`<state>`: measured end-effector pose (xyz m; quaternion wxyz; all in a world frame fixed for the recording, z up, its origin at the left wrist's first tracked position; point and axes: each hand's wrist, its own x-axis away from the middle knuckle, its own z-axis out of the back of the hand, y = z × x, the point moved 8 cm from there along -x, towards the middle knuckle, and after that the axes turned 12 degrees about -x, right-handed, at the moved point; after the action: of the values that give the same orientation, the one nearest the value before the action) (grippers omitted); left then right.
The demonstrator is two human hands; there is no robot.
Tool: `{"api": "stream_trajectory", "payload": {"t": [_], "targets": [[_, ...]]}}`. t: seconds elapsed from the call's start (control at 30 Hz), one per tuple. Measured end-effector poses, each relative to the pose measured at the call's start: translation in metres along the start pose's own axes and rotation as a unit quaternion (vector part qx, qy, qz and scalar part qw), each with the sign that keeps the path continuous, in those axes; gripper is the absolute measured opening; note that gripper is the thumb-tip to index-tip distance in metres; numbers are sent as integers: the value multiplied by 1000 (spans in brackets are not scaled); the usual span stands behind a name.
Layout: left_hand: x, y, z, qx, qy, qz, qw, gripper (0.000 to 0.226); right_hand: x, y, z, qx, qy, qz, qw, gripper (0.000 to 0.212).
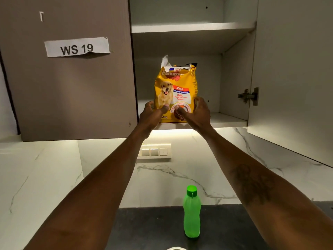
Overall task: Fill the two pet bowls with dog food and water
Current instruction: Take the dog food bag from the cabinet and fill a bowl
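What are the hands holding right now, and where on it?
The dog food bag, low down: the left hand and right hand grip opposite sides, thumbs on the front.

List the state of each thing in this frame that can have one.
dog food bag: upright on the lower shelf, top torn open, held at both sides.
left grip: fingers curled round the bag's left side.
right grip: fingers curled round the bag's right side.
green bottle: upright on the dark counter, capped.
right cabinet door: open.
left cabinet door: shut.
under-cabinet light: on.
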<state>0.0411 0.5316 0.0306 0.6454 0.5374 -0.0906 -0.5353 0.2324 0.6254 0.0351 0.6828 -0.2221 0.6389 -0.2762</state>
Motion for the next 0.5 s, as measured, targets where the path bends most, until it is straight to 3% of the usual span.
{"api": "stream_trajectory", "payload": {"t": [0.13, 0.3, 0.37, 0.5], "targets": [[-23, -7, -7, 7, 2, 15, 1000, 73, -23, 20, -10, -36, -68, -76, 994, 105], [-49, -16, -12, 23, -36, 31, 999, 102, -47, 32, -27, -118, -151, -125, 973, 110], [-58, -23, -20, 59, -72, 38, 995, 106, -47, 28, -32, -154, -193, -118, 962, 85], [-53, -18, -19, 58, -71, 18, 996, 80, -38, 20, -26, -192, -207, -107, 954, 44]]}}
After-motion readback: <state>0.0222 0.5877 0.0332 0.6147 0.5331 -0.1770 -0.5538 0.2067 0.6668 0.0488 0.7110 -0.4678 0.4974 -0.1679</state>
